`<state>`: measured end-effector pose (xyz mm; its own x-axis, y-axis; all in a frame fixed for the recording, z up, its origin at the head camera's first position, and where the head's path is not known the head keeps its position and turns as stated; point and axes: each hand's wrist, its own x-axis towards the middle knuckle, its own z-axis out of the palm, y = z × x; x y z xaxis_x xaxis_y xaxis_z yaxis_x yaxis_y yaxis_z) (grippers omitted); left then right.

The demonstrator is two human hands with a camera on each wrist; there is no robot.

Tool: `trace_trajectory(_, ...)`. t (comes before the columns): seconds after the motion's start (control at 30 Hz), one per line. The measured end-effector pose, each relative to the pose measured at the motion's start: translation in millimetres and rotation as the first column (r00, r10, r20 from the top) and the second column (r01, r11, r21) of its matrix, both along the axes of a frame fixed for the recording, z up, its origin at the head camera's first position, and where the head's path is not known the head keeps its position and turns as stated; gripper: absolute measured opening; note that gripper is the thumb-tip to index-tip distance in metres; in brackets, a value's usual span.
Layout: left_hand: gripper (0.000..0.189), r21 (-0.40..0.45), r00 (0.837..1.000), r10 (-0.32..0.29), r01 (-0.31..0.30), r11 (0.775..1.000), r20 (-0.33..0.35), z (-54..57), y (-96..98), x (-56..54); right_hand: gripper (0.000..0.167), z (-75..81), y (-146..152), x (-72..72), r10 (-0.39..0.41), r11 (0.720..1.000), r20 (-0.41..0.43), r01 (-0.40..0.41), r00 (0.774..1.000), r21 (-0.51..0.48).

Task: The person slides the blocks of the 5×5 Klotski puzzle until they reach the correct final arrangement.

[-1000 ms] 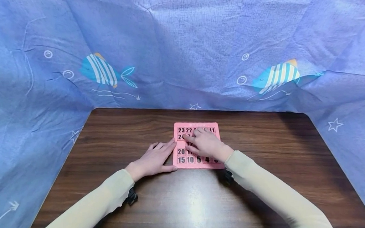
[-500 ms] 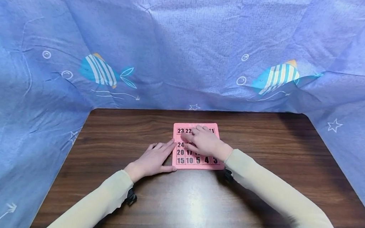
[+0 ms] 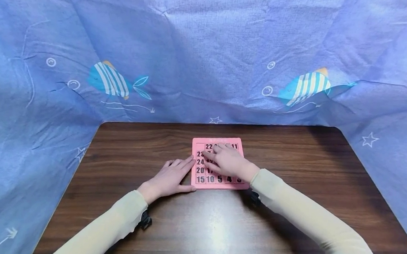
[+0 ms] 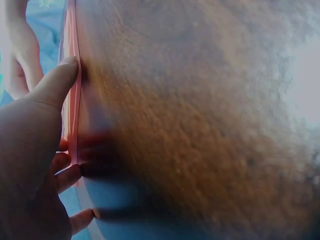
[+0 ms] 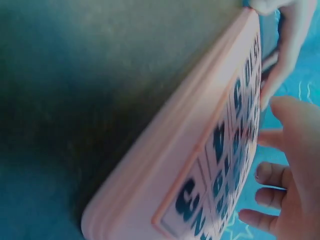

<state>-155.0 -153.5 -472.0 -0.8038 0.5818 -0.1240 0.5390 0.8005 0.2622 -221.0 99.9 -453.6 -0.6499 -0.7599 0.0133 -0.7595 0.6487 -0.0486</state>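
Two hands [image 3: 168, 179] [image 3: 230, 162], one puzzle [image 3: 220, 179]

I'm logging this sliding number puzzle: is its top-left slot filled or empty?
Empty: in the head view, the top-left slot shows bare pink beside tile 22, above tile 23.

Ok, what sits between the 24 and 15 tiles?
The 20 tile, in the left column of the pink board; the head view shows it.
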Motion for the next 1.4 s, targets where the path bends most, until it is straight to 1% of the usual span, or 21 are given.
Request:
trace_trajectory(0.1, 0.095, 0.010, 1.000, -0.005, 0.005, 1.000, 0.003, 0.6, 0.1, 1.0, 0.050, -1.8, 3.9, -3.5, -0.063, 0.998, -0.050, 0.062, 0.997, -0.015)
trace_trajectory(0.17, 0.095, 0.008, 1.000, -0.009, 0.009, 1.000, 0.010, 1.0, 0.5, 1.3, 0.050, -4.4, 5.2, -5.8, -0.089, 0.996, -0.072, 0.088, 0.993, -0.018)
trace_trajectory(0.23, 0.095, 0.008, 1.000, -0.008, 0.008, 1.000, 0.017, 0.8, 0.4, 1.5, 0.051, -7.6, 4.2, -7.7, -0.101, 0.995, -0.063, 0.100, 0.993, -0.013)
trace_trajectory(0.37, 0.094, -0.001, 1.000, -0.005, 0.005, 1.000, 0.027, -0.5, 0.1, 1.4, 0.055, -11.2, -4.7, -9.2, -0.075, 0.997, -0.036, 0.074, 0.997, -0.016)
trace_trajectory(0.47, 0.094, -0.004, 1.000, -0.006, 0.006, 1.000, 0.024, -0.9, 0.6, 1.2, 0.055, -9.5, -12.3, -8.9, -0.053, 0.999, -0.024, 0.053, 0.998, -0.009)
trace_trajectory(0.53, 0.094, 0.000, 1.000, -0.011, 0.011, 1.000, 0.017, -0.5, 1.4, 1.3, 0.056, -8.5, -13.7, -8.8, -0.057, 0.998, -0.019, 0.057, 0.998, -0.007)
trace_trajectory(0.6, 0.095, 0.005, 1.000, -0.016, 0.016, 1.000, 0.008, -0.4, 1.7, 1.7, 0.055, -6.8, -10.2, -8.1, -0.076, 0.997, -0.018, 0.076, 0.997, -0.013)
trace_trajectory(0.77, 0.095, -0.001, 1.000, -0.020, 0.020, 1.000, -0.003, 1.2, 1.1, 2.6, 0.049, -7.3, 16.6, -8.1, -0.125, 0.991, -0.076, 0.120, 0.989, -0.066)
trace_trajectory(0.9, 0.095, -0.012, 1.000, -0.017, 0.017, 1.000, -0.002, 4.5, -0.9, 1.1, 0.050, -8.9, 35.1, -10.1, -0.134, 0.990, -0.093, 0.128, 0.987, -0.065)
trace_trajectory(0.97, 0.095, -0.020, 1.000, -0.016, 0.016, 1.000, -0.001, 5.6, -1.3, 0.5, 0.051, -9.1, 36.0, -11.4, -0.127, 0.991, -0.092, 0.122, 0.988, -0.056)
trace_trajectory(1.07, 0.095, -0.017, 1.000, -0.014, 0.014, 1.000, 0.007, 5.2, -0.5, -0.2, 0.053, -10.3, 29.8, -14.0, -0.101, 0.995, -0.104, 0.097, 0.989, -0.038)
trace_trajectory(1.2, 0.095, -0.010, 1.000, -0.016, 0.017, 1.000, 0.005, 3.9, 0.9, -1.4, 0.055, -10.6, 22.0, -16.6, -0.077, 0.996, -0.090, 0.073, 0.993, -0.045)
trace_trajectory(1.27, 0.095, -0.009, 1.000, -0.017, 0.017, 1.000, 0.000, 3.4, 1.0, -1.8, 0.054, -9.4, 23.4, -16.4, -0.086, 0.995, -0.077, 0.081, 0.993, -0.061)
trace_trajectory(1.4, 0.095, -0.014, 1.000, -0.011, 0.011, 1.000, 0.005, 2.9, -0.7, -1.0, 0.052, -6.8, 37.2, -12.6, -0.139, 0.988, -0.060, 0.135, 0.988, -0.076)
